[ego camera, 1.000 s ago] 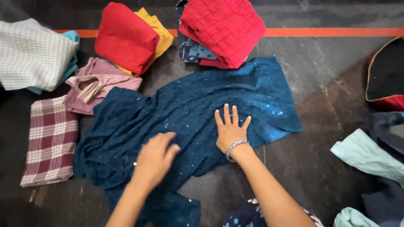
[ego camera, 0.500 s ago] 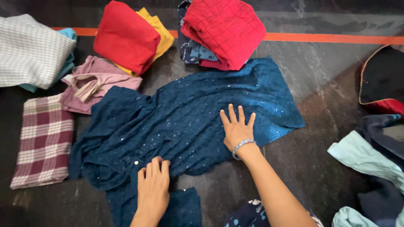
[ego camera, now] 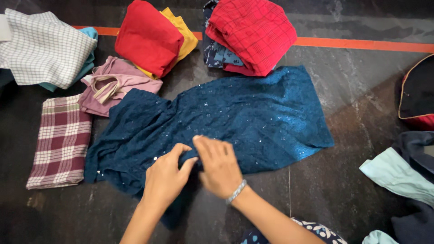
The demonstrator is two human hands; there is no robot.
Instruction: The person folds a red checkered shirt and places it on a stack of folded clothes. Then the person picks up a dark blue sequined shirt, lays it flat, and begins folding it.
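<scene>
Fingers of my left hand (ego camera: 166,177) and right hand (ego camera: 219,167) are pinching the dark teal sequinned fabric garment's (ego camera: 253,117) near edge; folding it over probably needs a firm grip.

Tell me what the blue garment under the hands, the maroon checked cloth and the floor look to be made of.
Blue garment: thin, soft fabric, probably lace-like or embroidered, with sequins, judging by tiny glints and a textured surface. Maroon checked cloth: matte woven fabric, likely cotton; flat fold, no shine. Floor: dark polished stone, going by streaky veining and soft reflections.
</scene>
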